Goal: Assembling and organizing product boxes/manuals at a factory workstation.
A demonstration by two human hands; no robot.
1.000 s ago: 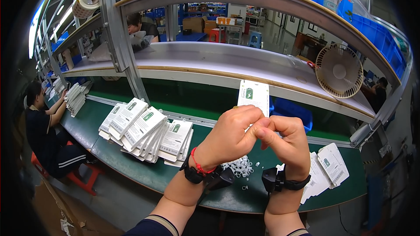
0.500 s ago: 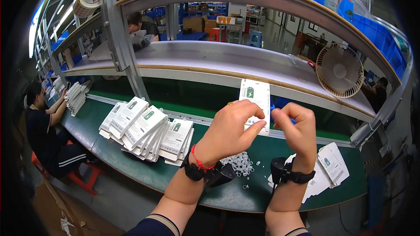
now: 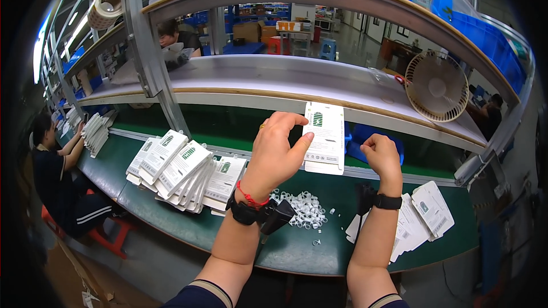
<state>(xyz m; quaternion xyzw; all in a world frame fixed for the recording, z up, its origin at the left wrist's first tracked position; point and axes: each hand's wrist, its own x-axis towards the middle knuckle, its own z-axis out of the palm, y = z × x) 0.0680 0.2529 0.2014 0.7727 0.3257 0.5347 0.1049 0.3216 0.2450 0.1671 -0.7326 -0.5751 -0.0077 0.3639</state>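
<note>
A flat white cardboard package (image 3: 324, 142) with green print stands upright in front of the shelf edge, its lower end near the back of the table. My left hand (image 3: 277, 151) is at its left edge. Index finger and thumb overlap that edge from the front, with a gap between them; the other fingers are hidden. My right hand (image 3: 381, 157) is to the right, apart from the package, with fingers curled and closed; what they hold, if anything, is hidden. A pile of small white plastic rings (image 3: 305, 210) lies on the green table (image 3: 228, 234) between my forearms.
Stacks of similar white packages (image 3: 185, 168) lie at the left, and more packages (image 3: 431, 211) at the right. Behind my right hand is a blue bin (image 3: 365, 134). A shelf (image 3: 257, 74) crosses behind the table, holding a round basket (image 3: 437, 86). A co-worker (image 3: 54, 159) sits far left.
My hands have drawn apart. The left moved left from the package's front to its edge; the right now shows a gap beside the package. The package stays in place against the shelf.
</note>
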